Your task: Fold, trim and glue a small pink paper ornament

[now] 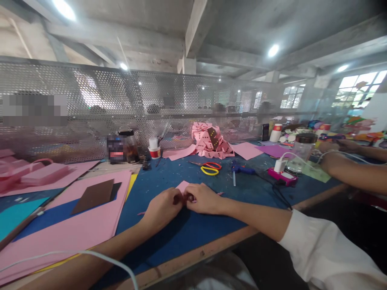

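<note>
My left hand and my right hand meet at the middle of the blue work mat. Both are closed in a pinch on a small pink paper piece, whose corner pokes out behind the fingers. Most of that piece is hidden by the hands. Behind them on the mat lie yellow and red scissors and a blue glue gun.
Large pink sheets with a brown card cover the left. A heap of pink dotted cut-outs sits at the back by the perforated metal screen. Jars and a cup stand nearby. Another person's arms rest at right beside a pink charger.
</note>
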The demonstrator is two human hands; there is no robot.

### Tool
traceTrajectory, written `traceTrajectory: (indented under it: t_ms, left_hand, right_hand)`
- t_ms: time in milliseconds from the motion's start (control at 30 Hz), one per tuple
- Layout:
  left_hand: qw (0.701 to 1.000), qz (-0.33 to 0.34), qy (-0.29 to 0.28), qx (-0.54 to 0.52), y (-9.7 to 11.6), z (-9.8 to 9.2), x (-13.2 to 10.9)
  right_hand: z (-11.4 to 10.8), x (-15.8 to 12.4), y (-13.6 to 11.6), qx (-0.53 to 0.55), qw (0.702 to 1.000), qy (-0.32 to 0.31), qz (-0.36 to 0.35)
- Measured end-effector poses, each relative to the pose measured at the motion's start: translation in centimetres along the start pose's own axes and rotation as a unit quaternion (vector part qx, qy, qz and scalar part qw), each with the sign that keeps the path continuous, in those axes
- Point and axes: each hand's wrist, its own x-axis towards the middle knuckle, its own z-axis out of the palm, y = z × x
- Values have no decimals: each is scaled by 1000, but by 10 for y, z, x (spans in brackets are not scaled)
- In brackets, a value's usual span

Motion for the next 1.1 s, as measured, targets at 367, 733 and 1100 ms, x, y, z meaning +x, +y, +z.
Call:
traceTrajectory:
  t_ms: [367, 733, 1100]
  left_hand:
    - [1000, -1, -6, -30, -2, 1, 0]
    - [1000, -18, -2, -24, -1, 4, 3]
    - [999, -25, -20, -44, -4, 2, 5]
  right_hand:
    - [-2, 2, -1, -13, 1000, -16, 17]
    - [-1, 2, -1, 6, 999, -15, 37]
    - [1, 3, 2, 15, 999, -19, 43]
